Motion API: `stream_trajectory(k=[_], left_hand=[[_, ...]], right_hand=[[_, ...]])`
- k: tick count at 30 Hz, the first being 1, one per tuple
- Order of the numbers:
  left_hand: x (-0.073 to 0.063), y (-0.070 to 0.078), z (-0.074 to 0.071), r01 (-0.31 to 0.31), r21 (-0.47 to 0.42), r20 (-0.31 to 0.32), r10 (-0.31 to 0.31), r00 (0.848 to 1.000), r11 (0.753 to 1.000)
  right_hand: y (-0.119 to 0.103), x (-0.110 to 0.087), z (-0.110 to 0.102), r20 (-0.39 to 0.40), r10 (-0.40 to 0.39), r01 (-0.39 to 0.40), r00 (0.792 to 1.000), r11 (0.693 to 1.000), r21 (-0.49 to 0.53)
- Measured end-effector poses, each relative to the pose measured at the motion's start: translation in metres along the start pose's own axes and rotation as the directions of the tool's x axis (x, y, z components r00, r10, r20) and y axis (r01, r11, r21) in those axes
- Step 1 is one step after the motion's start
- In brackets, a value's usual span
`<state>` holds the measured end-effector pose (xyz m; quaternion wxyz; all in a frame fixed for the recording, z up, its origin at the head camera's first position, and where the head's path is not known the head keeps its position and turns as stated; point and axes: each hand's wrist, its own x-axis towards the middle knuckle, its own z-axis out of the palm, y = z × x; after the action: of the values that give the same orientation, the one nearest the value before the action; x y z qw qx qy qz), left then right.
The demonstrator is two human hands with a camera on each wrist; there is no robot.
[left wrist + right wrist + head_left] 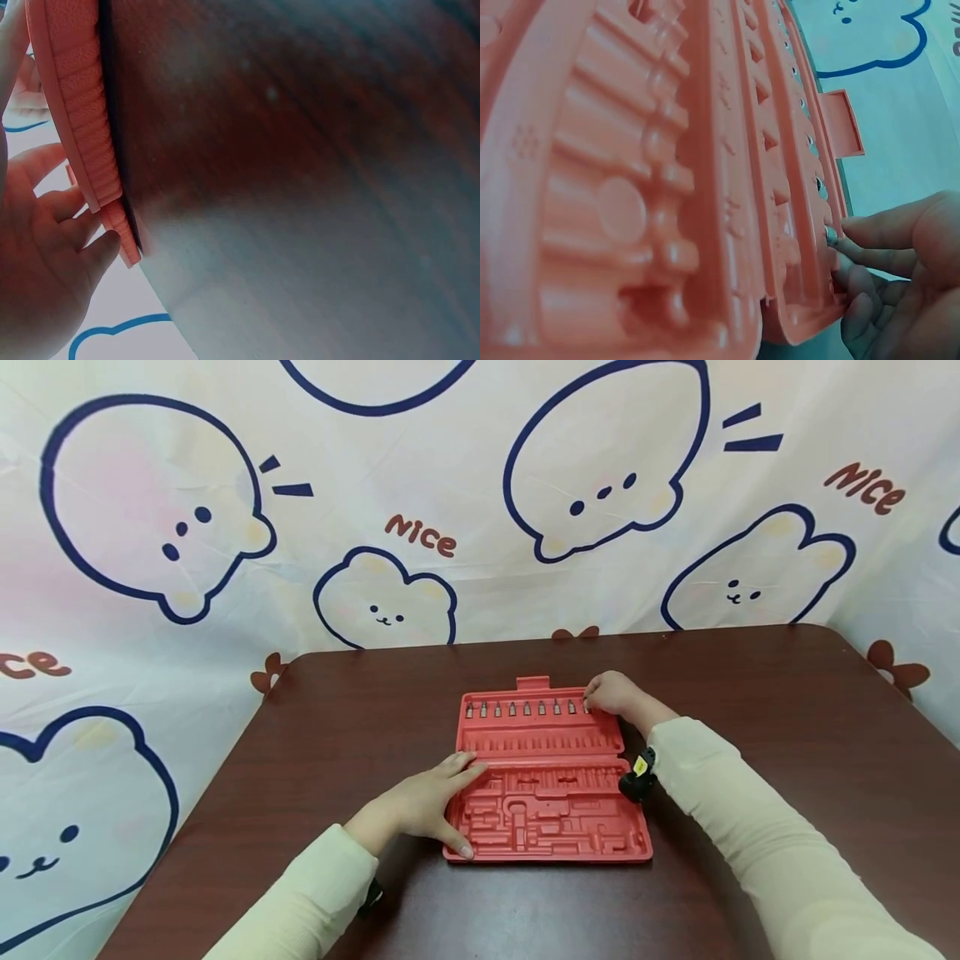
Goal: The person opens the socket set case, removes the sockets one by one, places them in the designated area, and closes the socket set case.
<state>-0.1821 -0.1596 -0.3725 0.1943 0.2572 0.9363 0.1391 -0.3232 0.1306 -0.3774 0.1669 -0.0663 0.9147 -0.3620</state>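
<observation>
A red plastic tool case [551, 852] lies unfolded on the table, its molded tray nearest the body and its lid half behind. Several small metal screwdriver bits [527, 708] stand in a row along the lid's far side. At the right end of that row, my right hand [611, 693] pinches a bit [831, 236] between thumb and fingers, with its tip in the slot row. My left hand [423, 802] rests with fingers spread on the case's left edge, thumb at the near left corner. In the left wrist view, the ribbed case side [82, 112] runs beside the fingers.
The case stands on a dark brown wooden table [360, 718]. A latch tab [533, 682] sticks out from the lid's far edge. Behind the table hangs a white cloth [480, 468] with cartoon bears. The near tray's molded recesses [525, 818] hold no tools.
</observation>
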Motion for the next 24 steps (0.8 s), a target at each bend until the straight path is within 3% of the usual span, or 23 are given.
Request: stream_trajectory(k=[8, 14, 20, 24], left_hand=[[0.0009, -0.0005, 0.0011, 0.0, 0.001, -0.013, 0.0, 1.0, 1.0], [0.0011, 0.0001, 0.0009, -0.002, 0.017, -0.011, 0.002, 1.0, 1.0], [0.0008, -0.0008, 0.0002, -0.011, 0.052, -0.029, 0.012, 1.0, 0.999], [-0.0009, -0.0011, 0.0005, -0.025, 0.073, -0.044, 0.028, 0.999, 0.997]], right_hand=[[0.0068, -0.0019, 0.002, -0.038, 0.018, -0.01, 0.999, 0.977, 0.212], [0.0054, -0.0047, 0.0037, -0.078, 0.061, -0.039, 0.995, 0.966, 0.257], [0.0084, -0.0056, 0.006, -0.115, 0.054, -0.019, 0.992, 0.958, 0.286], [0.0102, -0.0068, 0.0074, -0.133, 0.062, -0.011, 0.989, 0.936, 0.352]])
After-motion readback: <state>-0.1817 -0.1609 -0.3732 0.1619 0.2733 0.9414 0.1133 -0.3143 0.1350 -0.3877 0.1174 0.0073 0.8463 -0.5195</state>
